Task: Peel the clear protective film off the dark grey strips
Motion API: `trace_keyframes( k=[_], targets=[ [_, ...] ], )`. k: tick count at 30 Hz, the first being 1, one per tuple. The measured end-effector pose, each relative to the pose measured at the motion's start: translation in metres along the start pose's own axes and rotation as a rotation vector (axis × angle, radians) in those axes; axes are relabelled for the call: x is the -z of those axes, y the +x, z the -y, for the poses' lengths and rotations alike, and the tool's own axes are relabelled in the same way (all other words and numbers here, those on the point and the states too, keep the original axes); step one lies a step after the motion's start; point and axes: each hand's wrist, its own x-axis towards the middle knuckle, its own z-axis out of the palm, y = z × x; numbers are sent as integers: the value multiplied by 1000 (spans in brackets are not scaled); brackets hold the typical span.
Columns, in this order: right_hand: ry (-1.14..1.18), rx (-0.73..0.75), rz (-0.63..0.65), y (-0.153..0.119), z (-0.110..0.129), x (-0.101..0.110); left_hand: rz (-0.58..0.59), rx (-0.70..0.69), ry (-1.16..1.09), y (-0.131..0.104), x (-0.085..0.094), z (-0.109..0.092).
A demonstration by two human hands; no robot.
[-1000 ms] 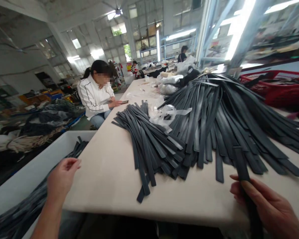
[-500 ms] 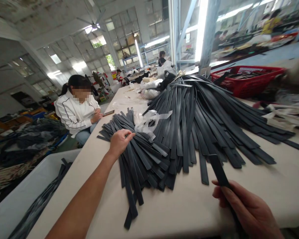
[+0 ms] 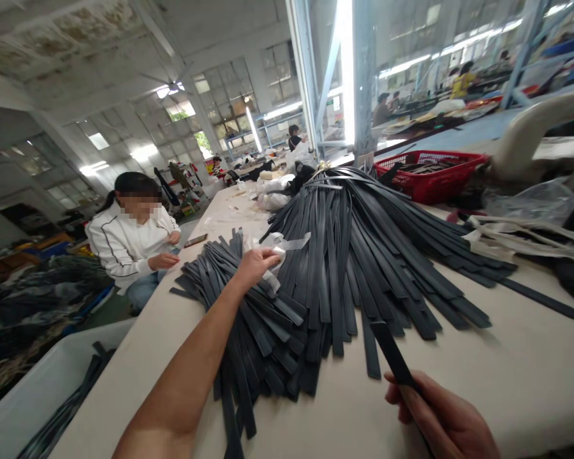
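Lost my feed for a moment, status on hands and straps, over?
Left hand on clear plastic wrap atop smaller strap pile. Right hand gripping one dark strap. Big strap heap beside, touching it.

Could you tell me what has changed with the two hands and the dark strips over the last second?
The left hand rose from beside the grey bin, reached forward across the table and now rests on the smaller strip pile, by the clear plastic. The right hand keeps gripping one dark strip. The big pile lies unchanged.
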Motion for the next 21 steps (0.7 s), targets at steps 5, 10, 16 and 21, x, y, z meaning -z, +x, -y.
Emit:
trace_keyframes(
  k=[5,10,16,21],
  targets=[
    [-23,59,99,4,1,5,153,-307,-53,-73,30,-12],
    [-35,107,161,11,5,11,237,-463,178,-136,32,-6],
    [-270,481,322,25,50,-2,283,-552,358,-163,30,-16],
    [-538,684,488,30,80,-56,320,-635,349,-164,25,-35]
  ],
)
